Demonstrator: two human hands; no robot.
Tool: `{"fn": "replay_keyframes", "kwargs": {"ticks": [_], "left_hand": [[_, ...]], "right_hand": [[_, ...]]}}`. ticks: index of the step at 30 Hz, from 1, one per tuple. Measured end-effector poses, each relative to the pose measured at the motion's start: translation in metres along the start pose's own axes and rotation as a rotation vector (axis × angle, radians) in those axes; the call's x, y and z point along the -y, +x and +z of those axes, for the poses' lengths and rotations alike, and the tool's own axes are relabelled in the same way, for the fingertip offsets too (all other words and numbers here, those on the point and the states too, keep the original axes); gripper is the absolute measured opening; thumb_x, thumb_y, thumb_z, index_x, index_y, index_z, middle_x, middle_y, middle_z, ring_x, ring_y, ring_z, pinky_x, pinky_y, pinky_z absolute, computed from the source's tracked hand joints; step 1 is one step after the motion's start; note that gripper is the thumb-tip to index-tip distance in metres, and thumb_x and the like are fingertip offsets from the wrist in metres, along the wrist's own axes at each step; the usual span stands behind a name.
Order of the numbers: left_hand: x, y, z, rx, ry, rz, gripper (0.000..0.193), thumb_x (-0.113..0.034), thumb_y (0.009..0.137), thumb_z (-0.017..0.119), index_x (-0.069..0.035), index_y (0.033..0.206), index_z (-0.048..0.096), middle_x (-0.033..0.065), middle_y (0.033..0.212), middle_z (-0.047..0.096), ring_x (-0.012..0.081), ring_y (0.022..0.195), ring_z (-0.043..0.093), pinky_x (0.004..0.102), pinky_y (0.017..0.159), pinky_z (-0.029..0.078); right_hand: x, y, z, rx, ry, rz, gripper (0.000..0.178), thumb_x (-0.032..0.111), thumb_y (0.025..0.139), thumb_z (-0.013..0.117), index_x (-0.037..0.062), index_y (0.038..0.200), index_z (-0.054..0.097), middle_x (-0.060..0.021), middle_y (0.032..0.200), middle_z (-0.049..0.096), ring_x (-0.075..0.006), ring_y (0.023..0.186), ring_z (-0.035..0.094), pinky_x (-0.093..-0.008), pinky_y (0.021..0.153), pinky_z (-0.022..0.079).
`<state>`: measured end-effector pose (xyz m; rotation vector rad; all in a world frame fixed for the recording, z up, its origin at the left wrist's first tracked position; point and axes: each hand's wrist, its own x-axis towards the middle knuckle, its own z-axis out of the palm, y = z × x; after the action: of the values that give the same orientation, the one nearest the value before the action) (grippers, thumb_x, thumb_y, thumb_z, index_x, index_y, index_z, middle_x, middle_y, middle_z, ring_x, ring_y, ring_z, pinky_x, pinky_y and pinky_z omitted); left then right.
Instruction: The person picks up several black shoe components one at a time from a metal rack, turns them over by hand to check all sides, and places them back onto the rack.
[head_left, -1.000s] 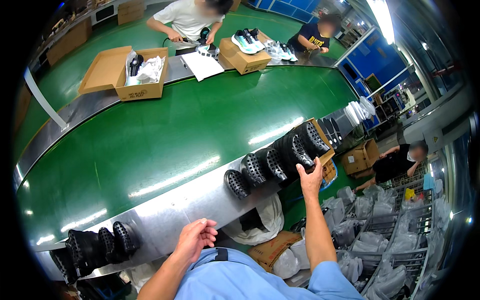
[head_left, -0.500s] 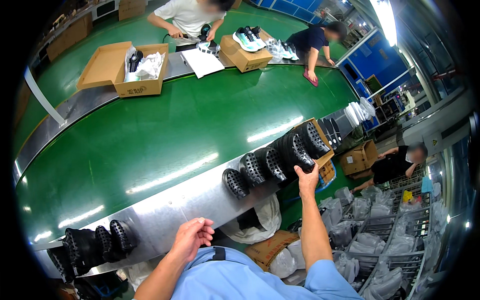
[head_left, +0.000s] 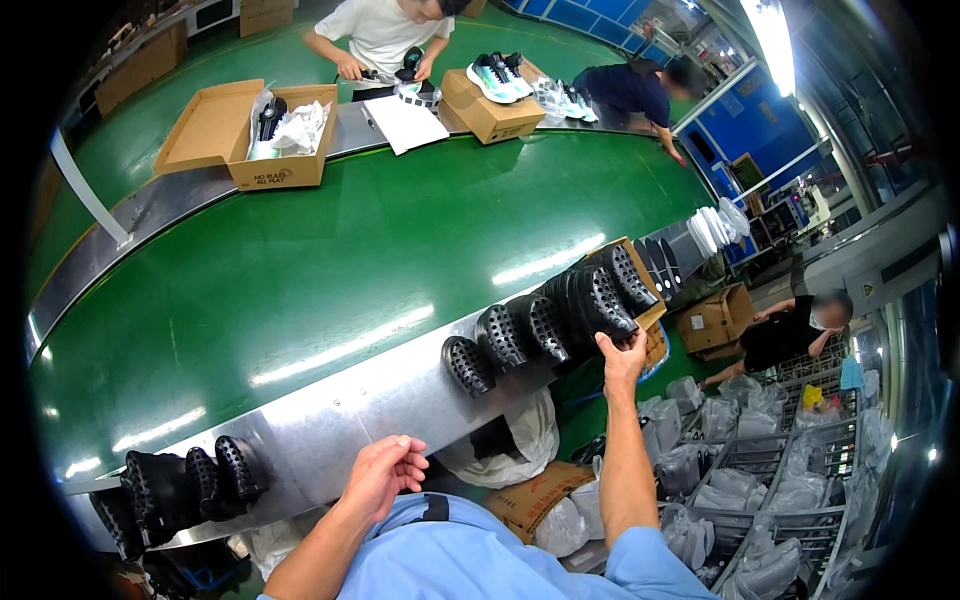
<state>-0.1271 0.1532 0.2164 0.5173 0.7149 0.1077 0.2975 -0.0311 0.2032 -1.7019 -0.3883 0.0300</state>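
My right hand grips the rounded near end of a stack of black perforated toe-shaped shells, thumb on one side. The stack stands at the right of the metal ledge, against a cardboard box with another black shell at its mouth. Left of the stack, in a row, are a few single shells. My left hand hovers over the ledge's near edge, fingers loosely bent and apart, holding nothing. Farther left, more black shells stand grouped on the metal ledge.
Beyond the ledge runs a green conveyor belt. Across it, a person in white works beside an open shoe box and sneakers. Another person leans over at right. Wire racks with bagged items stand right of me.
My right hand has shifted slightly right and down, still at the stack. Across the belt, the person in dark clothing has reached farther right, and the dark red item there has moved away.
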Motion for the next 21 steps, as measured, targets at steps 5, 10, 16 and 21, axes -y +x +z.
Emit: {"fn": "replay_keyframes", "kwargs": {"ticks": [5,10,16,21], "left_hand": [[0.004,0.0,0.0,0.004,-0.007,-0.008,0.028,-0.024,0.109,0.052,0.001,0.112,0.066,0.0092,0.091,0.07,0.0151,0.076,0.066,0.0298,0.066,0.056],[0.007,0.004,0.003,0.011,0.005,-0.018,0.029,-0.024,0.109,0.052,0.002,0.112,0.065,0.0116,0.09,0.071,0.0189,0.075,0.069,0.0325,0.064,0.058],[0.015,0.039,0.035,0.149,0.119,-0.128,0.032,-0.025,0.107,0.059,0.002,0.125,0.063,0.0121,0.103,0.07,0.0206,0.089,0.069,0.0343,0.076,0.059],[0.042,0.147,0.149,0.437,0.245,-0.075,0.069,-0.026,0.105,0.063,0.005,0.159,0.032,0.0188,0.145,0.056,0.025,0.129,0.058,0.04,0.106,0.05]], "right_hand": [[0.008,-0.007,-0.002,-0.013,0.111,-0.005,0.059,-0.002,0.081,0.084,0.0021,0.13,0.052,-0.0071,0.123,0.062,-0.0183,0.111,0.062,-0.0319,0.1,0.049],[0.013,-0.01,-0.011,-0.078,0.198,0.005,0.053,-0.001,0.082,0.083,0.0037,0.127,0.056,-0.0063,0.122,0.064,-0.0176,0.111,0.063,-0.0319,0.099,0.05],[0.019,-0.011,-0.018,-0.095,0.336,0.072,0.049,-0.01,0.083,0.078,0.0036,0.124,0.055,-0.0068,0.116,0.065,-0.0173,0.106,0.065,-0.0315,0.096,0.052],[0.025,-0.012,-0.01,-0.141,0.393,0.172,0.048,-0.01,0.083,0.076,0.0036,0.124,0.055,-0.0077,0.113,0.067,-0.0173,0.1,0.068,-0.0297,0.086,0.059]]}}
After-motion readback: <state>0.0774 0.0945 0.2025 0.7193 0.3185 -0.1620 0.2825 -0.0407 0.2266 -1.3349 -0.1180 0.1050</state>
